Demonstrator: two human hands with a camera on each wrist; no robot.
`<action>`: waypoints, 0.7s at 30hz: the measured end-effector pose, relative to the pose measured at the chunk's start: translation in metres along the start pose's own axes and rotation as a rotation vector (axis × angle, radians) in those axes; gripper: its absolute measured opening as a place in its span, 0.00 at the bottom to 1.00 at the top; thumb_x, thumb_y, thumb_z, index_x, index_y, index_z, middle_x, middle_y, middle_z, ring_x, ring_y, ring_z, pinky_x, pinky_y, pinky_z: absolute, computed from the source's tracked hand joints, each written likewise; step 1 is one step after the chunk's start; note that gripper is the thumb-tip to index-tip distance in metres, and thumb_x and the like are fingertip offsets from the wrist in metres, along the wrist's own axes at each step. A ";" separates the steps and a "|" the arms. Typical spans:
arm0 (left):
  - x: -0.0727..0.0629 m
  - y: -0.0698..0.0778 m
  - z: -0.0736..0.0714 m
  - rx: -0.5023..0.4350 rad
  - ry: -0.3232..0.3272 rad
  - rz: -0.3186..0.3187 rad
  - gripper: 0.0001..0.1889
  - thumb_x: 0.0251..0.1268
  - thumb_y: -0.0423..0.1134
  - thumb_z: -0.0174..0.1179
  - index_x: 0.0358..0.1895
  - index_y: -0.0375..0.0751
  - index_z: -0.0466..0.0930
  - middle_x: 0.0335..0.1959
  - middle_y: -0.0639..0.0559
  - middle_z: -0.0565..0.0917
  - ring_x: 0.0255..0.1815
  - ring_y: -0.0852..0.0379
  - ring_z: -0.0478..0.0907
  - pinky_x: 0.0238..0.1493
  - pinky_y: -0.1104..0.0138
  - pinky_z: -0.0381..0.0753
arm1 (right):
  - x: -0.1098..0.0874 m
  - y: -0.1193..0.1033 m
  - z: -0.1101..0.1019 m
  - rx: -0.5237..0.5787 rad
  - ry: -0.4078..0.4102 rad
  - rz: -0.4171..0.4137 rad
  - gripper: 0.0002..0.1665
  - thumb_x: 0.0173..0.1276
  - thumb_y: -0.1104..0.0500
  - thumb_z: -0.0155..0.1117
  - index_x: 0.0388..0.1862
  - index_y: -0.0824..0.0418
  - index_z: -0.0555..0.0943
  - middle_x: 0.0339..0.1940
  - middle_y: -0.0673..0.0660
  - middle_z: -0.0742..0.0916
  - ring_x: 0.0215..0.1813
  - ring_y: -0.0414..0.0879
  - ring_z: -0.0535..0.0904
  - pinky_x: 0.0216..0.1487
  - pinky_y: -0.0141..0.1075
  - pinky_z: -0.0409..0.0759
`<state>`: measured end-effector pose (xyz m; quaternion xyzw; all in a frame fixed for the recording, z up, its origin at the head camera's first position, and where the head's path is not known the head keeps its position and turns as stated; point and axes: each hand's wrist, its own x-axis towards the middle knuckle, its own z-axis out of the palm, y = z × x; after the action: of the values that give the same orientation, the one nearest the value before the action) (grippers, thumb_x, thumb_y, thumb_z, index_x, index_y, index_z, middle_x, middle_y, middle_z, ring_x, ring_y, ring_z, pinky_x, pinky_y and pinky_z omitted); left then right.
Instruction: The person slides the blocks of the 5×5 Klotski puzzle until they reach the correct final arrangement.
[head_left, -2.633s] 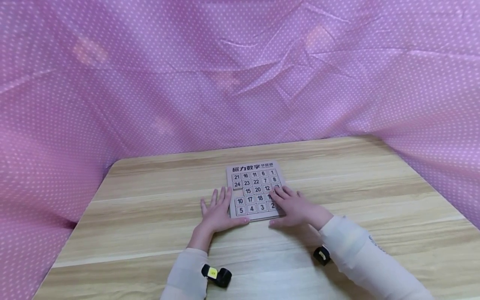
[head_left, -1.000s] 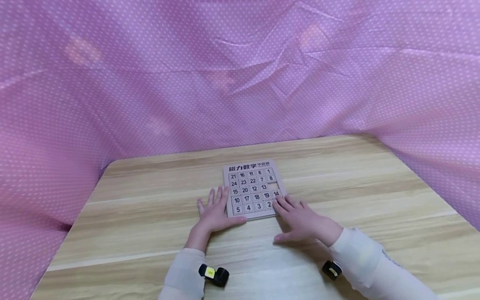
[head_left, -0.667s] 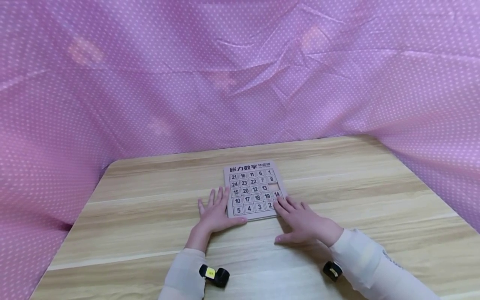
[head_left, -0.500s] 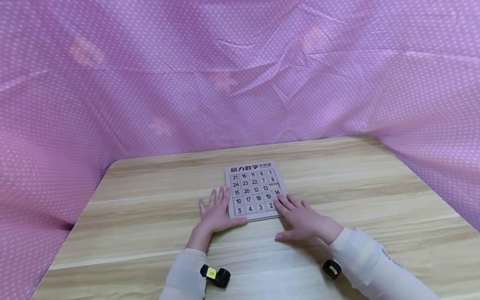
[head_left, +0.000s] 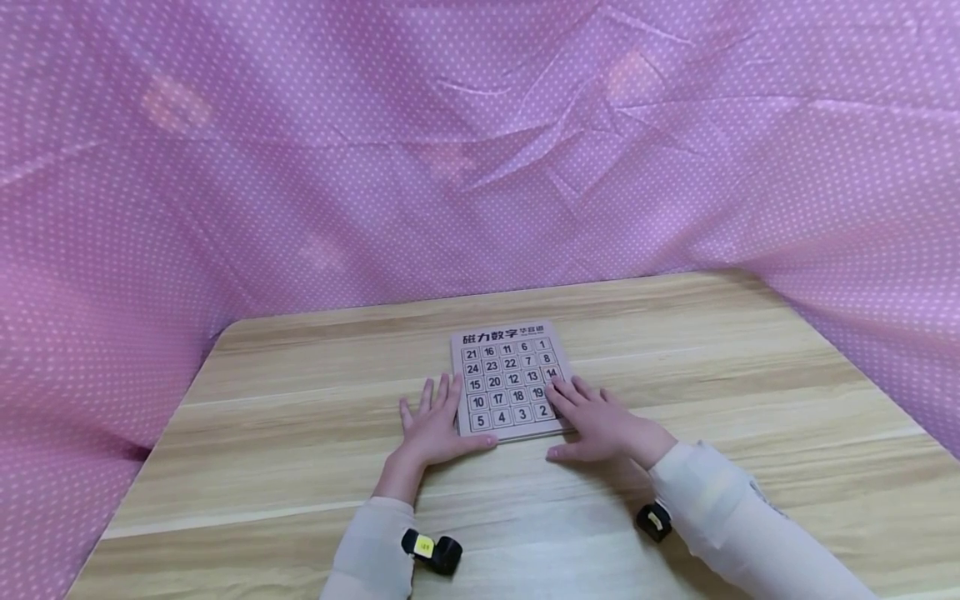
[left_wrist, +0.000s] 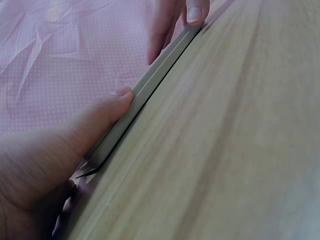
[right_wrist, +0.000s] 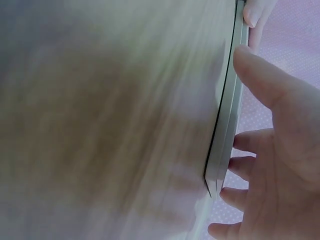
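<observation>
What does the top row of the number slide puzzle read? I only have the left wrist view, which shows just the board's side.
Observer: In the head view, the top row of the number slide puzzle reads 21, 16, 11, 6, 1, from left to right.
Operator: And the right hand? I see only part of it at the top.
Observer: Its fingertips lie over the right column, just below the 14 tile.
Operator: Where is the index finger of the left hand? My view mostly shows the thumb.
Observer: That index finger runs straight along the puzzle's left edge.
</observation>
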<state>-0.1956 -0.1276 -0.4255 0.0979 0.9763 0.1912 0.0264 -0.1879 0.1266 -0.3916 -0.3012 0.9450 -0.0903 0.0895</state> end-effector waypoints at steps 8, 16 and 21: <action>-0.001 0.000 -0.001 0.004 -0.001 0.000 0.62 0.26 0.78 0.49 0.68 0.47 0.39 0.67 0.45 0.42 0.65 0.46 0.32 0.55 0.44 0.23 | 0.003 -0.008 -0.001 -0.016 0.020 -0.009 0.54 0.50 0.32 0.53 0.66 0.64 0.52 0.66 0.63 0.54 0.64 0.63 0.44 0.54 0.63 0.47; 0.000 0.001 -0.002 0.008 -0.005 -0.007 0.61 0.27 0.79 0.48 0.67 0.46 0.39 0.67 0.46 0.42 0.65 0.46 0.32 0.55 0.44 0.23 | 0.016 -0.039 0.003 -0.088 0.023 -0.103 0.53 0.50 0.30 0.51 0.66 0.61 0.53 0.66 0.62 0.54 0.65 0.61 0.44 0.57 0.60 0.45; 0.000 0.001 -0.003 0.016 -0.007 0.002 0.61 0.28 0.79 0.47 0.68 0.46 0.39 0.67 0.46 0.42 0.65 0.46 0.32 0.55 0.44 0.23 | 0.024 -0.055 0.006 -0.106 -0.002 -0.158 0.52 0.50 0.28 0.49 0.67 0.57 0.53 0.67 0.60 0.54 0.65 0.60 0.44 0.57 0.59 0.45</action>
<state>-0.1955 -0.1280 -0.4228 0.0998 0.9776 0.1831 0.0289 -0.1750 0.0674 -0.3881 -0.3790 0.9218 -0.0466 0.0671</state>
